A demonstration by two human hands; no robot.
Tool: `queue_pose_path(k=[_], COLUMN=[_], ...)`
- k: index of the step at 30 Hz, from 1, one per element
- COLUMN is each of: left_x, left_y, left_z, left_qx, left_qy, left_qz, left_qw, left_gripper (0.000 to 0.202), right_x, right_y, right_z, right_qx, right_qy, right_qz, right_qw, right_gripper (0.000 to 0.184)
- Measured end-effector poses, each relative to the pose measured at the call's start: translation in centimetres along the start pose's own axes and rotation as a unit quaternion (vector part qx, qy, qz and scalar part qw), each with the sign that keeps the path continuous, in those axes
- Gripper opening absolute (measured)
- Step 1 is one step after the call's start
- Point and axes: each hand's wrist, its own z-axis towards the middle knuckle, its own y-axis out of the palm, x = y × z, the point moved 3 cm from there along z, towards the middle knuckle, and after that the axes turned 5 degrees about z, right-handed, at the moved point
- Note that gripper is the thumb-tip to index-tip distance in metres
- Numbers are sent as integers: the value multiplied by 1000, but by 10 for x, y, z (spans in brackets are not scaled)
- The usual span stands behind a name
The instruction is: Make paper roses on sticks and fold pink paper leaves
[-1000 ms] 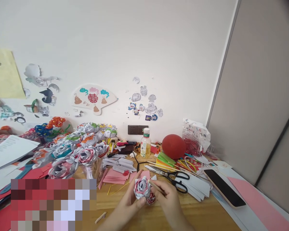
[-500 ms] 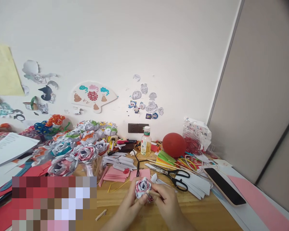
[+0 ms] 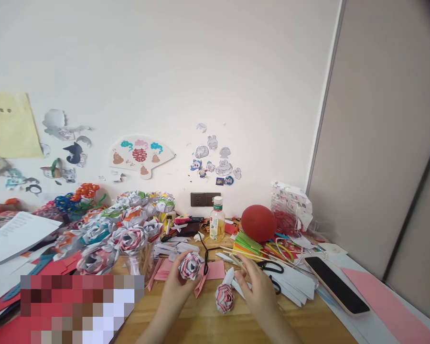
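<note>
My left hand (image 3: pixel 181 282) is closed around a folded paper rose (image 3: pixel 189 265), white with pink and dark edges, its face turned up. My right hand (image 3: pixel 254 284) is over the scissors (image 3: pixel 272 268), whose black handles show beyond its fingers. Those fingers are bent, and a thin pale piece seems to be at their tips; I cannot make out what it is. Between my hands a second pink-and-white paper rose (image 3: pixel 224 298) lies on the wooden table (image 3: pixel 200 329), with a white paper point behind it.
Several finished paper roses (image 3: pixel 129 236) crowd the left. Pink paper sheets (image 3: pixel 215 270) lie behind my hands. A bottle (image 3: pixel 217 222), a red balloon (image 3: pixel 259 223) and a plastic bag (image 3: pixel 292 205) stand at the back. A phone (image 3: pixel 337 285) lies on the right.
My hands have moved apart. The left carried its rose to the left; the right, which held a short wooden stick against it, went toward the scissors. The second rose has come into view.
</note>
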Motion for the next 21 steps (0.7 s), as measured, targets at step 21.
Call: queue_pose_path(k=[21], left_x=[21], left_y=[-25], left_z=[0], left_qx=[80], left_qy=[143], left_qz=[122], left_qw=[979], left_gripper=[47], right_x=[6], right_y=[16], right_z=[-7], right_qx=[-60], right_qy=[-59], right_qz=[-105], right_qw=[991], right_gripper=[31])
